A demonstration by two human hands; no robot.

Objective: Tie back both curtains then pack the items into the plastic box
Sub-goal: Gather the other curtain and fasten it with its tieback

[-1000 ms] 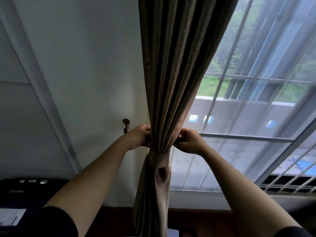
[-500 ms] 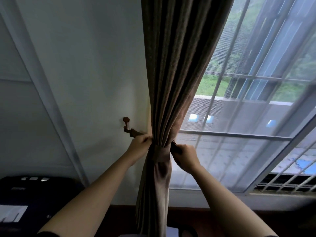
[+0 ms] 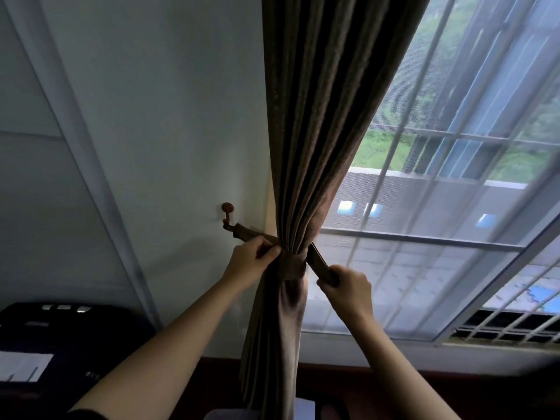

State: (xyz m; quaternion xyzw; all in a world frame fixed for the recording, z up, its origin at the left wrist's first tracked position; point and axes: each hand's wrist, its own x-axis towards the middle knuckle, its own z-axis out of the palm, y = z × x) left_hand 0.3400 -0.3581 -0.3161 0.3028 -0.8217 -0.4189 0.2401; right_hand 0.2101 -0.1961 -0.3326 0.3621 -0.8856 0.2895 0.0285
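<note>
The left hand [image 3: 253, 260] pinches the tieback [image 3: 289, 265] against the gathered curtain [image 3: 306, 147]. The right hand [image 3: 345, 286] grips its free end, pulling taut toward the wall hook [image 3: 227, 215].

We see only the person's arms and hands. The left hand [image 3: 251, 262] and the right hand [image 3: 348, 287] are bare, and so is each forearm along its whole visible length. At the bottom edge the left arm [image 3: 169, 353] runs into a dark sleeve [image 3: 86, 415] (black or near it; only a sliver shows in dim light). The right arm [image 3: 394, 359] reaches the picture's edge uncovered.
</note>
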